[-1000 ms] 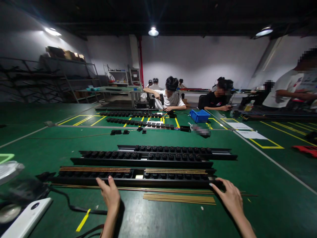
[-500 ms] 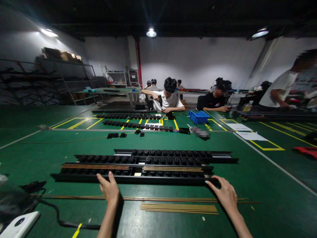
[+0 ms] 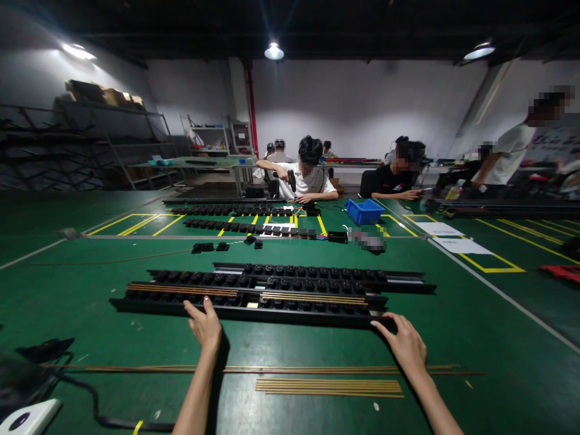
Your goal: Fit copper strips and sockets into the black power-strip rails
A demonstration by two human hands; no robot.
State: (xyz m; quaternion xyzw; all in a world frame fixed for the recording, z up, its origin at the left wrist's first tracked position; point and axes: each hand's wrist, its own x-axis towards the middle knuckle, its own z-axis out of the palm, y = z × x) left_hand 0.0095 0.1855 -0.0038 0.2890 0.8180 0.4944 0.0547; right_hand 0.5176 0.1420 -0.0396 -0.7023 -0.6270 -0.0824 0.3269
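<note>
Several long black rails (image 3: pixel 290 315) lie side by side on the green table, with rows of black square modules (image 3: pixel 317 284) in them. Two bundles of thin rods rest on top: copper-coloured rods (image 3: pixel 181 290) at the left, brass-coloured rods (image 3: pixel 317 298) at the right. My left hand (image 3: pixel 205 323) touches the front rail's near edge left of centre, thumb and fingers apart. At the rail's right end, my right hand (image 3: pixel 405 341) grips it between thumb and fingers. Nearer me lie loose brass rods (image 3: pixel 328 387) and longer thin rods (image 3: pixel 317 369).
A blue bin (image 3: pixel 364 211), paper sheets (image 3: pixel 464 245) and further module strips (image 3: pixel 249 228) lie farther back. Across the table a person (image 3: pixel 308 175) holds a drill; another person (image 3: pixel 399 175) sits to the right. A black cable (image 3: pixel 97 405) and white device (image 3: pixel 29 418) are near left.
The front rails have moved away from me, their left end swinging farther back and to the right. Both my hands have moved forward with them. The camera view has shifted slightly.
</note>
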